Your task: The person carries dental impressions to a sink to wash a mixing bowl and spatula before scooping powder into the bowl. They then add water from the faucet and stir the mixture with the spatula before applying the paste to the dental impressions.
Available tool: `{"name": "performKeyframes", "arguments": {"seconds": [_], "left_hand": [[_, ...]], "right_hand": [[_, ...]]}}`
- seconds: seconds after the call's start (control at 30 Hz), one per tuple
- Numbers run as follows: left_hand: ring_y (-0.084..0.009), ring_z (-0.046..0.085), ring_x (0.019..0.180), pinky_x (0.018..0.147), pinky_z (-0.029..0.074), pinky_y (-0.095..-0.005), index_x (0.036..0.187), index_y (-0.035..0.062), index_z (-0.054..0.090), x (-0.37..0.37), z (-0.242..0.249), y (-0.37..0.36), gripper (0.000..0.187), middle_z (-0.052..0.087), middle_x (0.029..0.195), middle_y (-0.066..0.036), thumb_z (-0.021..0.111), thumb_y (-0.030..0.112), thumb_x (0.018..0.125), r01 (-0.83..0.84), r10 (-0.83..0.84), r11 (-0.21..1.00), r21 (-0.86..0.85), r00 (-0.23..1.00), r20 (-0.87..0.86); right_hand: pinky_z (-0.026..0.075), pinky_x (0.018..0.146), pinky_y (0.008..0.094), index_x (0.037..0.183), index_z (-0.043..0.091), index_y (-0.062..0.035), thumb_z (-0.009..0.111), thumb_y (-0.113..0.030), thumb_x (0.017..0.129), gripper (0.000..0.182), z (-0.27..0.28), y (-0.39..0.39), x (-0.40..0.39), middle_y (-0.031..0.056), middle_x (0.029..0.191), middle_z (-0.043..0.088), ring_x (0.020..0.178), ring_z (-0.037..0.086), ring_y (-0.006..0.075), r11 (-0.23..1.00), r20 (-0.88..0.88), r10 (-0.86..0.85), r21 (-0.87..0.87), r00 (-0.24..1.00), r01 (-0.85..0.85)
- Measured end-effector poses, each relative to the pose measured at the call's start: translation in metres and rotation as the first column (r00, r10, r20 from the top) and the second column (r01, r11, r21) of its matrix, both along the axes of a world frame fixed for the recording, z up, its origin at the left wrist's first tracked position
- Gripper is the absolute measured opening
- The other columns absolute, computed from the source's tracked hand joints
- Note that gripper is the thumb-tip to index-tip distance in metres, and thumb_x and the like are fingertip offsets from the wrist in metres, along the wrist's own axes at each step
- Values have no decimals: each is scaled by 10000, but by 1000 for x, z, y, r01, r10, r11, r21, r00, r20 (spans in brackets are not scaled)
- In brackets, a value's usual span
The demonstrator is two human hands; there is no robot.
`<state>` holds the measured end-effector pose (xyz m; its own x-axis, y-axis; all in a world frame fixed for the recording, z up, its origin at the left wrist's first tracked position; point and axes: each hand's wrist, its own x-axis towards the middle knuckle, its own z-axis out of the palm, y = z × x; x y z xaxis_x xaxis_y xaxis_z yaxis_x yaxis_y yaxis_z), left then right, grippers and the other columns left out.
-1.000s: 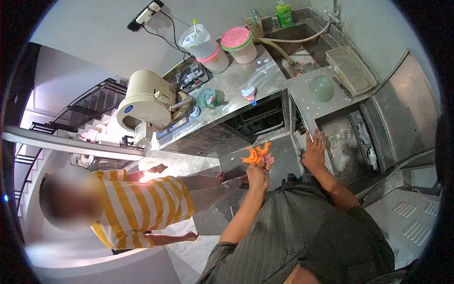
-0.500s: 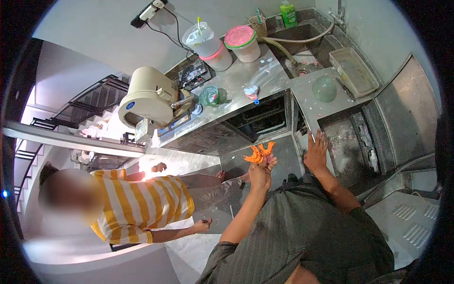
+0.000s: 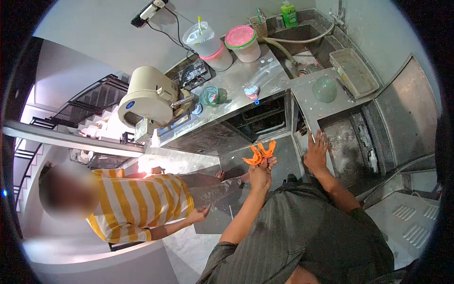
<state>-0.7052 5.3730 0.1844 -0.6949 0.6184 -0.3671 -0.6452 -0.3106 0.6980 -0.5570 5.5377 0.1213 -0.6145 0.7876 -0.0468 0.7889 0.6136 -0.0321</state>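
My left hand (image 3: 261,176) is closed on an orange, two-lobed piece that looks like a pair of dental impressions (image 3: 261,152), held over the floor in front of me. The curved lobes stick up beyond my fingertips. Flat on the steel counter strip (image 3: 308,113) rests my right hand (image 3: 316,154), its fingers apart, beside a dark square recess (image 3: 350,142). Farther up that counter sits a translucent green rounded bowl (image 3: 324,89).
A person in a striped shirt (image 3: 146,203) stands at left. A cream trimmer-like machine (image 3: 149,97), a green cup (image 3: 209,95), a pink-lidded bucket (image 3: 243,45) and a white bucket (image 3: 201,40) stand on the counter. The sink (image 3: 302,33) lies behind, with a plastic tray (image 3: 354,71) beside it.
The orange impressions have turned slightly in my left hand, their lobes now spread wider. My right hand has stayed put. The other person's hands have shifted a little.
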Motion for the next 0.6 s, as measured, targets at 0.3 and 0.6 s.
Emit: {"name": "performKeyframes", "arguments": {"seconds": [0.3,0.6], "left_hand": [[-276,655,897,784,561,-370,1150,-30,517,0,-3,1,219,627,1051,-153,475,-38,935,0,0,1000,-21,1000,-21],[-287,660,880,778,567,-370,1143,-48,517,1,3,1,221,623,1060,-164,461,-59,930,5,-6,999,-49,1000,-16]], "right_hand": [[213,1082,590,1506,120,-51,688,-317,766,970,-1,0,0,303,1517,109,1395,168,465,1000,4,3,-2,1000,-3],[221,1076,587,1503,129,-38,675,-297,766,953,-2,1,1,307,1516,108,1382,199,469,1000,-14,4,19,1000,-4]]}}
